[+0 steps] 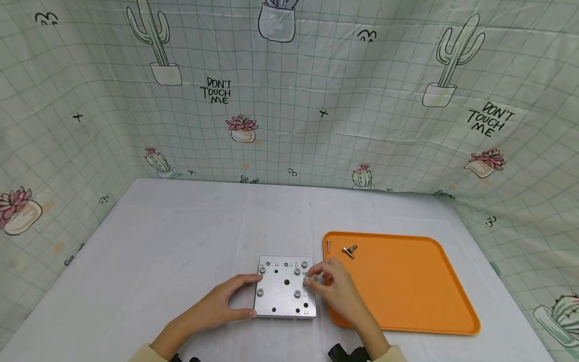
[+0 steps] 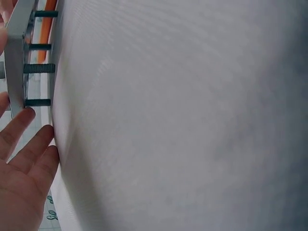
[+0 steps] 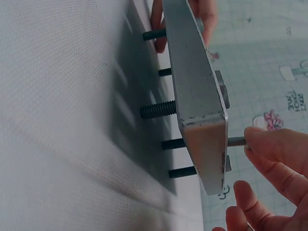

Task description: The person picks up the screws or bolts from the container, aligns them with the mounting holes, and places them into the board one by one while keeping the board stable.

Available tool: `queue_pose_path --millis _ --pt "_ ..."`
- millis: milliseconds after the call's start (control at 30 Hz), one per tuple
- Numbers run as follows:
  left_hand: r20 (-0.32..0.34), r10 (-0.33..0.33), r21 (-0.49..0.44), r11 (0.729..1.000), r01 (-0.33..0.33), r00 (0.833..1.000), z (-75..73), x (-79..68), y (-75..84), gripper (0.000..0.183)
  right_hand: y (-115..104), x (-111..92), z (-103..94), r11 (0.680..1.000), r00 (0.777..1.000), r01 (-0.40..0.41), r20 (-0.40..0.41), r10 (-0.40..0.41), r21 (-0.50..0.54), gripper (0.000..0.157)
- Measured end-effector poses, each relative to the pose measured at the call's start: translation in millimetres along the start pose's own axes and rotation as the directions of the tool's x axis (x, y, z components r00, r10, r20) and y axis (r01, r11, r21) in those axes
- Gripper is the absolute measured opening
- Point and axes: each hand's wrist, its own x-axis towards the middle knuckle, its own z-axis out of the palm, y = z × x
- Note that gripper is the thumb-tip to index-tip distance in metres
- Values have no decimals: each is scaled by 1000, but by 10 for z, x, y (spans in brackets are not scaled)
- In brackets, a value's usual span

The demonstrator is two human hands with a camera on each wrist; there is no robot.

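Observation:
A silver metal plate (image 1: 280, 300) with holes and several socket-head screws (image 1: 297, 293) stands low over the table, threaded ends (image 3: 159, 110) jutting out underneath. My left hand (image 1: 226, 300) holds the plate's left side, thumb near the front corner and index finger farther back. In the left wrist view, its other fingers (image 2: 41, 161) are extended below the plate. Thumb and index finger of my right hand (image 1: 336, 286) pinch a screw (image 3: 236, 141) at the plate's right side. Its shaft meets the upper face; the fingertips cover its head.
On the right lies an orange tray (image 1: 407, 281), close beside the plate. One small screw (image 1: 328, 246) and a little cluster of screws (image 1: 350, 251) lie in its far left corner. White cloth covers the table (image 1: 181, 231); a patterned curtain (image 1: 289, 90) hangs behind it.

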Motion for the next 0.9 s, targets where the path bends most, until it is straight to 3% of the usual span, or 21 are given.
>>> queue_pose_path --millis 900 --pt "-3 -2 7 1000 2 1000 6 6 -24 60 28 -14 52 996 999 -25 22 27 -91 13"
